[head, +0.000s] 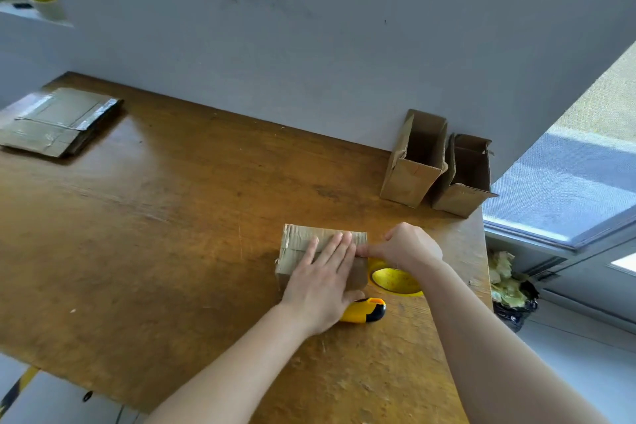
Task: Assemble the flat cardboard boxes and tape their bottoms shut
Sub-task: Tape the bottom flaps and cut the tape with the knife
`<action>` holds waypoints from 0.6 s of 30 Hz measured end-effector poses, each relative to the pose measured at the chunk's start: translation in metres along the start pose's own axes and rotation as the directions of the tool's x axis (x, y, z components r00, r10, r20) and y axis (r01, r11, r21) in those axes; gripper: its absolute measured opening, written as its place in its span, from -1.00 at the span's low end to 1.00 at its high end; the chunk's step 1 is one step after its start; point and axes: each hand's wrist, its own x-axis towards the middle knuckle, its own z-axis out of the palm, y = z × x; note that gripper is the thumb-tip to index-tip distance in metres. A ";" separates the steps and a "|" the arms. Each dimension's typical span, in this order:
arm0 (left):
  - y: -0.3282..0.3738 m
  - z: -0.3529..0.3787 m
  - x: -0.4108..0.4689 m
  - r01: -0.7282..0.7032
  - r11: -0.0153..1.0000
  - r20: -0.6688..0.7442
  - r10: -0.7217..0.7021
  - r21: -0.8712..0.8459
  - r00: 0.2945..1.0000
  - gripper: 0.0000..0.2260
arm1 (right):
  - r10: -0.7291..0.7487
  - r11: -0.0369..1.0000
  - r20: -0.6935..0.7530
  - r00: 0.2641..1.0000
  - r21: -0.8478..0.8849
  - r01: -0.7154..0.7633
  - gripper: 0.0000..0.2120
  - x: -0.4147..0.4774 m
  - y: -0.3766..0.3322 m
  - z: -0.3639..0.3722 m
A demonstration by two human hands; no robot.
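Currently, one box (303, 244) lies near the right front of the tabletop (155, 234), turned so that its closed flaps face up for sealing. The left hand (321, 280) rests flat on it, fingers straight and close together. Judged purpose: to keep the flaps down and stop the box sliding.

The right hand (409, 246) is curled at the box's right edge, thumb and forefinger meeting there. It appears to pinch a strip of tape (359, 272) that runs down that side, though the contact itself is too small to confirm. The roll of tape (395, 280) lies just beside the box, under this hand, within reach for drawing out more.

A yellow knife (366, 310) lies by the left wrist, presumably kept close for cutting the strip.

Two finished boxes (411, 162) stand upright against the wall at the back right, open ends up and set out of the working area. A stack of flat boxes (58, 122) waits at the far left.

Assessment: the bottom of this box is being sealed, and several boxes are not yet assembled.
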 end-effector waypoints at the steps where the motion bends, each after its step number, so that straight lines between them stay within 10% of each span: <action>1: -0.008 0.001 -0.005 -0.023 1.000 -0.017 0.023 -0.012 1.000 -0.25 | -0.003 1.000 0.017 1.000 0.007 0.003 -0.39 0.001 0.000 0.000; 18: -0.034 -0.009 -0.003 0.450 0.891 -0.019 -0.452 -0.062 0.892 -0.27 | -0.006 0.997 -0.013 1.000 0.082 0.007 -0.45 -0.008 -0.018 0.019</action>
